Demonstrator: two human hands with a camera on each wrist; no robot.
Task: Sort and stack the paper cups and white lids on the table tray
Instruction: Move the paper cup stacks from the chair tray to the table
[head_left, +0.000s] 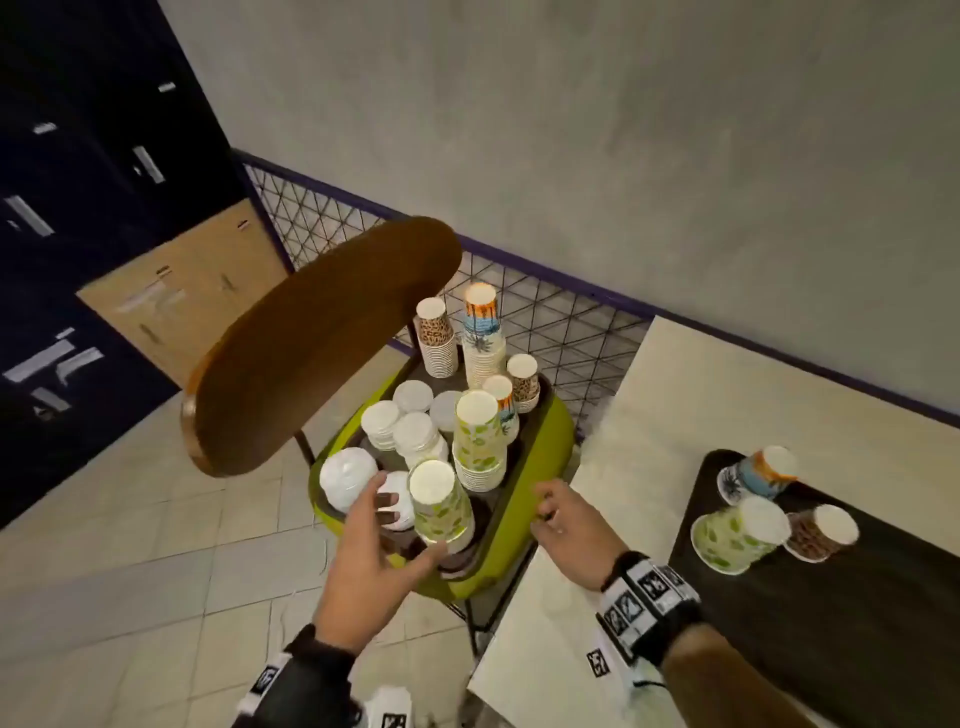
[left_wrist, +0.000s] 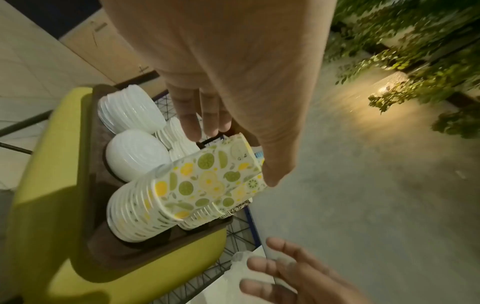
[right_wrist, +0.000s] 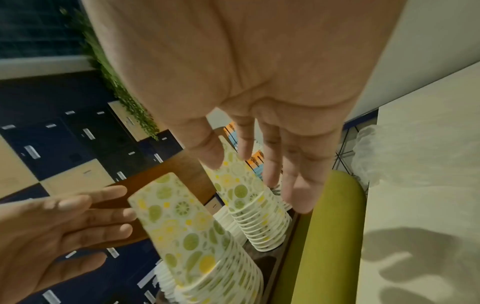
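A brown tray (head_left: 540, 402) on a green chair seat holds upside-down stacks of paper cups and white lids. My left hand (head_left: 410, 525) is spread open around the front lemon-print cup stack (head_left: 439, 506), thumb beneath it and fingers on its left side; in the left wrist view the hand (left_wrist: 233, 158) has straight fingers beside that stack (left_wrist: 197, 185). My right hand (head_left: 543, 512) hovers empty at the tray's right rim, with straight fingers in the right wrist view (right_wrist: 254, 185). White lid stacks (head_left: 347, 478) sit left of the cups. A second lemon stack (head_left: 478, 441) stands behind.
Leopard-print (head_left: 435, 338) and palm-print (head_left: 482, 332) cup stacks stand at the tray's far end. On the white table (head_left: 727, 415) to the right lies a dark tray (head_left: 857, 623) with three single cups. The chair's brown backrest (head_left: 322, 343) rises on the left, a wire fence behind.
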